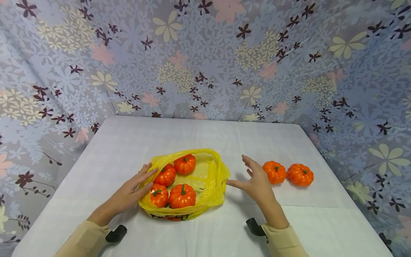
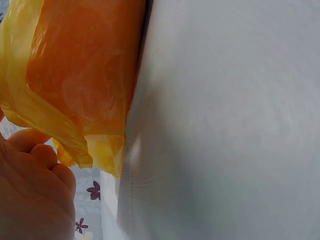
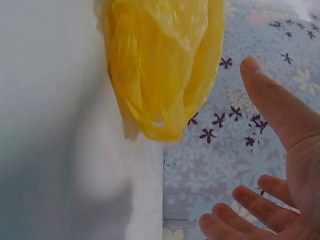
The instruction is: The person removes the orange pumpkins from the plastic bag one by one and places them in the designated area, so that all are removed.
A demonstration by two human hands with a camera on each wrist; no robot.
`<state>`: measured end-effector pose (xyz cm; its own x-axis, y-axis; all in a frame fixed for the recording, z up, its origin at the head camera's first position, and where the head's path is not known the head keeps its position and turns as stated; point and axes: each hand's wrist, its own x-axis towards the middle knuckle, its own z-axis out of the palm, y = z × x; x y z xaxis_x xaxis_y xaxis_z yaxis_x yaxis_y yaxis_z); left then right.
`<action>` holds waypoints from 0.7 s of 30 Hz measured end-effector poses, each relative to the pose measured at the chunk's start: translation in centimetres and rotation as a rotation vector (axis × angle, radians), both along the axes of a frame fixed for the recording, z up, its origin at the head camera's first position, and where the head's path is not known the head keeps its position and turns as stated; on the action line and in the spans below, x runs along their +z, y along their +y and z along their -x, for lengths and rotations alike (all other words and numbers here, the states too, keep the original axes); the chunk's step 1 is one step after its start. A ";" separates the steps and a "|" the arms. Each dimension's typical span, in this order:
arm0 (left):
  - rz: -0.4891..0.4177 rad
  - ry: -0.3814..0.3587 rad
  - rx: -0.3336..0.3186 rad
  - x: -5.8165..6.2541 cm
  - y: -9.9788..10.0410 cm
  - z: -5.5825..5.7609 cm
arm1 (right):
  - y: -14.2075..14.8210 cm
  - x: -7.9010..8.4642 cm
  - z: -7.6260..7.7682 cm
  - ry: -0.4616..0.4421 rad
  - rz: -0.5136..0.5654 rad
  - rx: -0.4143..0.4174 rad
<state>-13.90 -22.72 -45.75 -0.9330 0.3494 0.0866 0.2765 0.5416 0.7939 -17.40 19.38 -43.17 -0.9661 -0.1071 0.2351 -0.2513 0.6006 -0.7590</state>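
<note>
A yellow plastic bag (image 1: 213,200) lies spread open on the table, its mouth facing up. Inside, along its left and front, are several orange toy pumpkins (image 1: 182,196) with green stems. At the bag's left rim is my left hand (image 1: 130,191), its fingers extended and reaching the rim; the left wrist view shows the hand (image 2: 37,185) beside the bag's orange-tinted side (image 2: 85,65). My right hand (image 1: 258,184) hovers right of the bag, thumb and fingers spread, holding nothing. In the right wrist view a gap separates the thumb from the yellow plastic (image 3: 160,75).
Two more orange pumpkins, a nearer-to-hand one (image 1: 274,172) and an outer one (image 1: 300,175), sit side by side to the right of my right hand. A white cloth covers the table (image 1: 154,135). Behind it hangs a flowered curtain (image 1: 205,57).
</note>
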 end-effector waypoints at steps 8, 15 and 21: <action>0.008 0.003 0.002 0.1 0.0 0.0 | -1.2 -0.2 -0.1 0.036 0.013 0.040; 0.008 0.003 0.000 0.2 0.0 0.0 | -2.2 -0.2 -0.3 0.016 0.018 0.069; 0.013 0.002 0.000 0.2 0.0 0.0 | -3.2 -0.2 -0.5 -0.005 0.027 0.095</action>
<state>-13.90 -22.70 -45.57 -0.9327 0.3507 0.0840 0.2783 0.5518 0.7862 -16.92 16.16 -43.40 -0.9529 -0.1925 0.2342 -0.3025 0.5535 -0.7760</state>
